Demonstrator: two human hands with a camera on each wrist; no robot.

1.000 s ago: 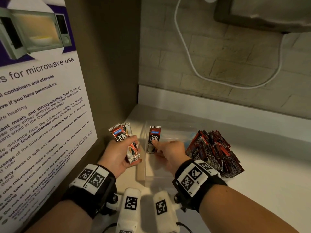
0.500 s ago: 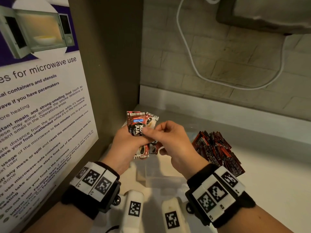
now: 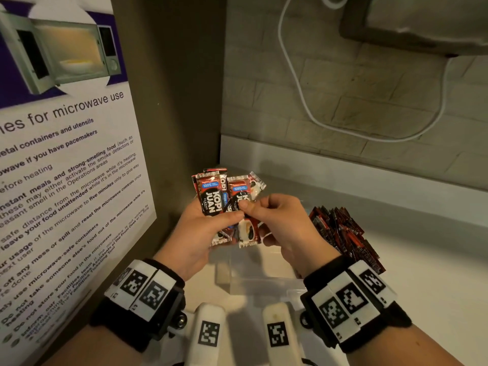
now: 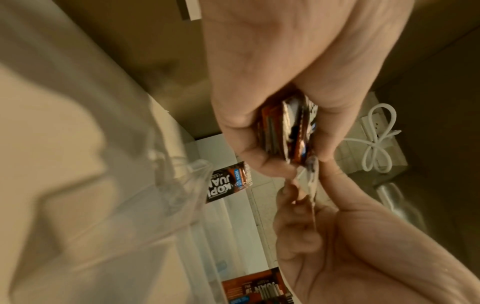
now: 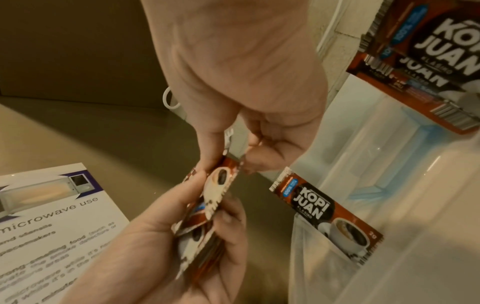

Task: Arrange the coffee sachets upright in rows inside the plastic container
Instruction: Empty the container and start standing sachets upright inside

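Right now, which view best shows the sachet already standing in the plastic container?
The right wrist view: the standing sachet shows its whole printed face against the container wall. The left wrist view catches it small and partly hidden. In the head view, the hands block it.

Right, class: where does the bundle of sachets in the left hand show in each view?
Head: bundle of sachets at centre.
Left wrist: upper centre, seen edge-on.
Right wrist: lower centre.
Shared landmark: right hand, pinching a sachet beside the bundle.
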